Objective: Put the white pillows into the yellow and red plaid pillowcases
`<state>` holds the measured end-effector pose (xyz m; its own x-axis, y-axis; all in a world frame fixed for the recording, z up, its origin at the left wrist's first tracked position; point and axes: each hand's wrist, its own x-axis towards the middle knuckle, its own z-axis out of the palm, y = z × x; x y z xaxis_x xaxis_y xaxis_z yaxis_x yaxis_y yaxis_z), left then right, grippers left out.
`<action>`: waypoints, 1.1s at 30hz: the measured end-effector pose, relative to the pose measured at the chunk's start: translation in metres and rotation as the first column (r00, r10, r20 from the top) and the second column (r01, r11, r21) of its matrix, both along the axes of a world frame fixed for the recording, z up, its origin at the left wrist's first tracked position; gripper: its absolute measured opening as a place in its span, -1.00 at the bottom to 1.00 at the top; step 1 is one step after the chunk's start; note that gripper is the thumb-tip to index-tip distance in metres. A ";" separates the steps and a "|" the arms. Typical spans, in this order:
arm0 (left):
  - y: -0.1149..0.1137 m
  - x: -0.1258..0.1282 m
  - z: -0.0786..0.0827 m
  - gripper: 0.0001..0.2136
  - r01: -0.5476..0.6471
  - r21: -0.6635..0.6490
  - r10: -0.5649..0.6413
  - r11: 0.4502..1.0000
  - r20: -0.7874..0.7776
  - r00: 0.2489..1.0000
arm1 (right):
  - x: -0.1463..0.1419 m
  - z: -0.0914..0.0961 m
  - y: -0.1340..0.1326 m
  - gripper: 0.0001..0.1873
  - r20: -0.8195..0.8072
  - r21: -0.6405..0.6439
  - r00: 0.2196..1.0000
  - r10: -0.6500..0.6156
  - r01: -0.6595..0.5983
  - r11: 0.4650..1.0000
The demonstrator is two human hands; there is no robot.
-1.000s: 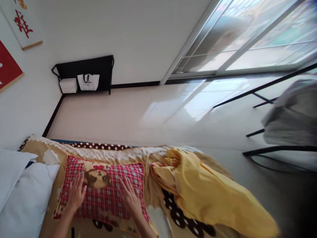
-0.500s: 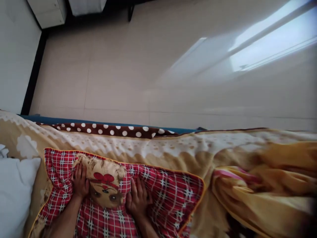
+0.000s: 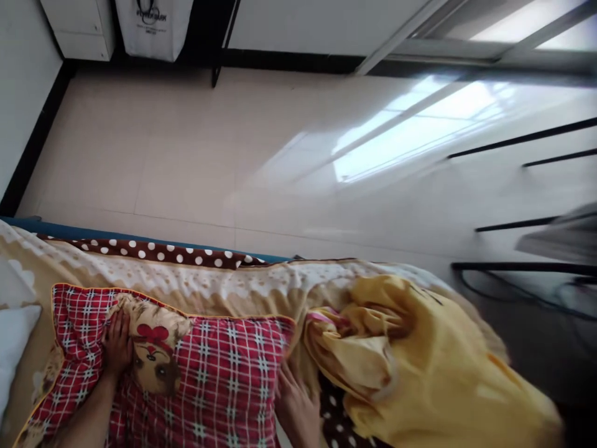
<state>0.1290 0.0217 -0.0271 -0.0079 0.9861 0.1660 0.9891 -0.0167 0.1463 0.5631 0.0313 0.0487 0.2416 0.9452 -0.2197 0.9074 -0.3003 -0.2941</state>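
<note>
A red plaid fabric pillow with thin yellow piping [image 3: 219, 373] lies flat on a beige sheet with a scalloped white band [image 3: 261, 295], its near edge running out of view. Left of the pillow's centre is a printed brown bear face with a red bow [image 3: 153, 367], seen upside down. The left hand [image 3: 116, 345] lies palm down on the pillow just left of the bear face, fingers stretched out and close together, holding nothing that shows. The right hand [image 3: 298, 407] is at the pillow's right edge, its fingertips against or just under the border; it is slightly blurred, and whether it grips the fabric I cannot tell.

Left of the pillow, a white cloth pillow [image 3: 16, 342] is cut off by the view. Just right of the pillow, a crumpled yellow cloth with a bit of pink in its folds [image 3: 448, 373] spreads over the sheet. Beyond the pillow's far edge run a brown strip with white polka dots [image 3: 163, 251] and a narrow blue edge [image 3: 93, 234], then a glossy pale tiled floor [image 3: 196, 155].

Well beyond the pillow stand a white box [image 3: 84, 31] and a white bag with black print [image 3: 153, 34]. Far to the pillow's right are thin black metal bars [image 3: 517, 140] and grey fabric [image 3: 569, 236].
</note>
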 end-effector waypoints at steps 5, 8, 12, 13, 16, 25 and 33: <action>-0.003 -0.004 -0.010 -0.42 -0.056 0.027 0.056 0.998 -0.001 0.998 | -0.102 0.082 0.014 -0.37 -0.072 0.422 0.995 -0.063 0.088 0.902; -0.005 -0.007 -0.012 -0.44 -0.069 0.016 0.069 0.997 0.009 0.998 | -0.211 0.108 0.015 -0.25 -0.144 0.461 0.965 0.219 -0.130 0.878; -0.005 -0.008 -0.006 -0.47 -0.055 -0.019 0.055 0.998 0.019 0.998 | -0.251 0.075 0.031 -0.27 -0.239 0.385 0.811 0.534 -0.425 0.819; -0.005 -0.008 -0.005 -0.47 -0.045 -0.036 0.045 0.998 0.011 0.999 | -0.235 0.060 0.035 -0.27 -0.215 0.357 0.829 0.516 -0.425 0.832; -0.005 -0.006 0.000 -0.48 -0.037 -0.051 0.037 0.998 -0.003 0.999 | -0.155 0.017 0.034 -0.33 -0.059 0.247 0.947 0.316 -0.293 0.924; 0.006 -0.002 0.011 -0.44 -0.038 -0.066 0.037 0.997 -0.019 0.999 | -0.086 -0.074 0.022 -0.38 -0.076 0.499 0.993 0.094 -0.044 0.866; 0.043 -0.003 0.048 -0.48 -0.049 -0.165 0.055 0.985 0.033 0.998 | -0.083 -0.054 0.039 -0.39 -0.179 0.365 0.983 0.033 0.035 0.930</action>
<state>0.1263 0.0643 0.0209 -0.0628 0.9980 0.0002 0.9817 0.0617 0.1801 0.4805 0.0702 -0.0058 0.2316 0.9675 0.1011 0.8292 -0.1420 -0.5407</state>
